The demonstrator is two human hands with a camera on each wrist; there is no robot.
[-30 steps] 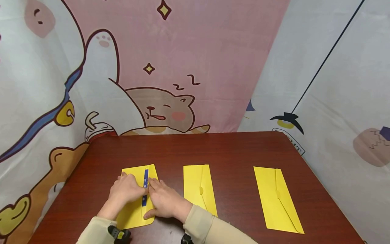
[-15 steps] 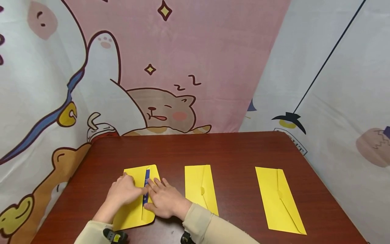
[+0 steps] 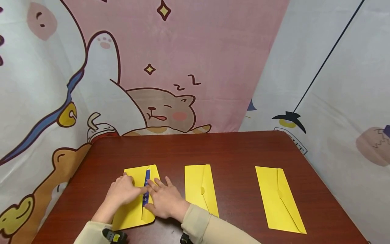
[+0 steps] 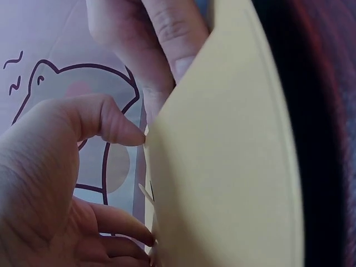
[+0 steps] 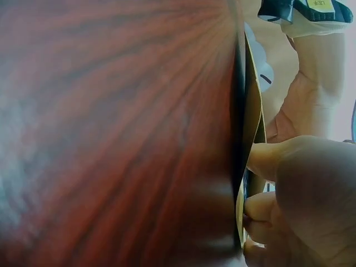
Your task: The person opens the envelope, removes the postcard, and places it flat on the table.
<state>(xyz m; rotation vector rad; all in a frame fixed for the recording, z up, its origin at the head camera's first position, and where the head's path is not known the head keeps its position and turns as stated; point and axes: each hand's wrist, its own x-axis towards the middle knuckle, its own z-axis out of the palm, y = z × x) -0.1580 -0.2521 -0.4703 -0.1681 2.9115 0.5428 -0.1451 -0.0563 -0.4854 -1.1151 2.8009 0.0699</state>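
A yellow envelope [image 3: 131, 215] lies on the left of the table, its right-hand flap standing a little apart. Along its opening shows a narrow dark-blue strip with pale print [image 3: 147, 175], perhaps the edge of a card or booklet. My left hand [image 3: 122, 191] rests on the envelope, thumb stretched to the strip and fingertips near the far left part. My right hand [image 3: 167, 200] lies over the opening, its fairly straight fingers touching the strip and its thumb on the flap. The left wrist view shows the pale flap [image 4: 222, 139] close up, hiding part of the fingers.
Two more yellow envelopes lie flap side up: one in the middle [image 3: 196, 183], partly behind the right sleeve, and one on the right [image 3: 278, 200]. The brown wooden table [image 3: 234, 152] ends at a cartoon-printed cloth [image 3: 213, 67]. Both wrists carry dark straps.
The right hand's fingers have spread slightly and shifted a little over the strip, covering more of its middle. The left hand stays nearly still. The other envelopes have not moved.
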